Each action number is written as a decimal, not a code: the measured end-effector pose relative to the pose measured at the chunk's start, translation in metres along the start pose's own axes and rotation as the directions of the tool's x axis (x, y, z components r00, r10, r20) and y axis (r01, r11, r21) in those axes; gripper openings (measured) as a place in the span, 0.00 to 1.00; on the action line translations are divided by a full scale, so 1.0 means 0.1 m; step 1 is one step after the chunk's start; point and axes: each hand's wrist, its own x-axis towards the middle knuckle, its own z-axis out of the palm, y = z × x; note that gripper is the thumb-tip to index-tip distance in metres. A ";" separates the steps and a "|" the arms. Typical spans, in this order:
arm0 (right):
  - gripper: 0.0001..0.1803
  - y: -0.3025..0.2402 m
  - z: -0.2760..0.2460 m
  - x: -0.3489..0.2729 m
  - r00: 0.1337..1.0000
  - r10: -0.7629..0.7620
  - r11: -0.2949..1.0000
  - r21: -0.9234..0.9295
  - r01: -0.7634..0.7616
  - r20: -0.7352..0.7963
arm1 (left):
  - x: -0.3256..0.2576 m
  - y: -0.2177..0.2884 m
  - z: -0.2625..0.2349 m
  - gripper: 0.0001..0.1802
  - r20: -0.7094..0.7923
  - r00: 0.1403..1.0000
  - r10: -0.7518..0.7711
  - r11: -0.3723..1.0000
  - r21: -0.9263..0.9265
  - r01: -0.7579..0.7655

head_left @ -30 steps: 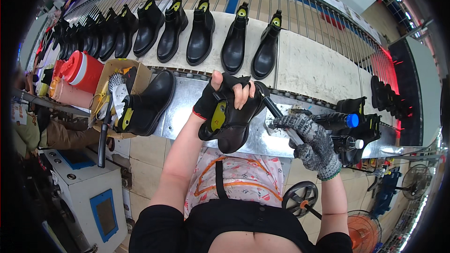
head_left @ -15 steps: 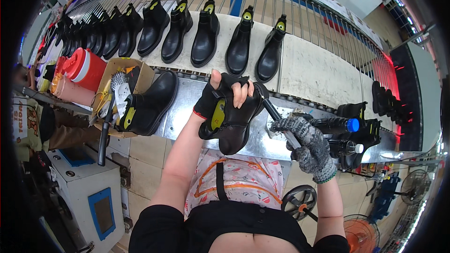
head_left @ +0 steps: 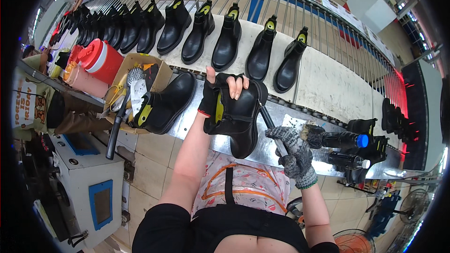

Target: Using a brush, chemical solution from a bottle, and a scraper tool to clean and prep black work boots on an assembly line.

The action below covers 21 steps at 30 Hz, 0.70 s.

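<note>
My left hand [head_left: 224, 88], in a black fingerless glove, grips a black ankle boot [head_left: 240, 124] with a lime-green lining. The boot is held sideways over the metal worktop, with its toe toward me. A grey knitted glove covers my right hand [head_left: 294, 152], whose fingers close around a slim pen-like tool [head_left: 267, 118] with a dark shaft and a pale handle. Its thin tip is at the boot's sole edge; whether it touches is too small to tell. Left of my left hand, another black boot [head_left: 171, 103] lies on its side, against a cardboard box.
Black boots [head_left: 226, 37] line the conveyor [head_left: 328, 77] ahead. The cardboard box [head_left: 161, 72] holds scissors and a brush. Red jugs [head_left: 101, 61] stand beyond it. To the right are a blue-capped bottle [head_left: 344, 140], a white-capped bottle [head_left: 347, 160] and more boots.
The whole view has shifted, so the worktop and conveyor appear farther right. The tool's tip has moved along the boot's sole edge toward me. Both hands keep their holds.
</note>
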 end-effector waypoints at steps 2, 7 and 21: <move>0.44 0.00 0.05 0.02 0.999 -0.002 0.999 -0.041 0.000 -0.052 | -0.02 0.02 -0.06 0.46 -0.002 1.000 -0.024 0.997 -0.072 0.023; 0.47 0.04 0.16 0.03 1.000 0.013 1.000 0.019 -0.012 -0.028 | -0.03 0.06 -0.14 0.46 -0.033 0.999 0.010 0.994 -0.109 -0.014; 0.26 0.32 0.29 -0.08 0.995 -0.062 0.987 0.153 0.050 0.077 | -0.15 0.13 -0.22 0.42 -0.148 0.986 0.082 0.984 -0.143 -0.103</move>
